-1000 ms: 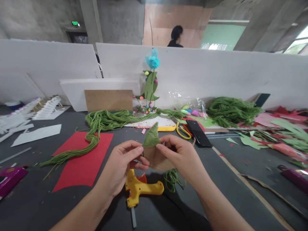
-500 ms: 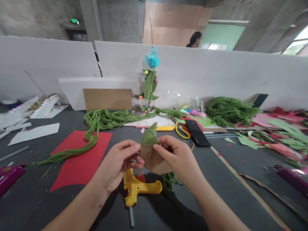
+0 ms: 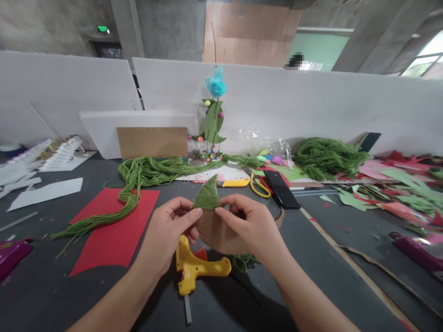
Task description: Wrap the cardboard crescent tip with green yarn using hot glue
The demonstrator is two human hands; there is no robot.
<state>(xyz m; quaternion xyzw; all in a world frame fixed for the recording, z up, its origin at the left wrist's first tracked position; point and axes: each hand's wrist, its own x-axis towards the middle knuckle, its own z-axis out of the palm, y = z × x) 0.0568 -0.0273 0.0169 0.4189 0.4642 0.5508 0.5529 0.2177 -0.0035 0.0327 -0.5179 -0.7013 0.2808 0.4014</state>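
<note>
Between my hands is a curved, pointed cardboard leaf shape (image 3: pixel 216 233), its tip covered with rows of green yarn (image 3: pixel 207 193). My left hand (image 3: pixel 175 221) pinches its left edge, thumb at the lower border of the yarn. On the other side, my right hand (image 3: pixel 244 221) grips the right edge with thumb and fingers. Part of the cardboard is hidden behind the right hand. Just below lies a yellow hot glue gun (image 3: pixel 199 267) with a glue stick in its end. A loose tangle of green yarn (image 3: pixel 244 262) rests behind the glue gun.
Green yarn (image 3: pixel 148 170) trails over red paper (image 3: pixel 114 240) at left. Beyond my hands lie a yellow cutter (image 3: pixel 236 183), scissors (image 3: pixel 259 186) and a black phone (image 3: pixel 282 189). A blue paper flower (image 3: pixel 216 85) stands against the white board (image 3: pixel 311 101). Paper scraps (image 3: pixel 360 200) cover the right.
Both hands still hold the leaf shape, which has shifted slightly left and turned a little. My left fingers have closed in on its edge. The person behind the board has moved right.
</note>
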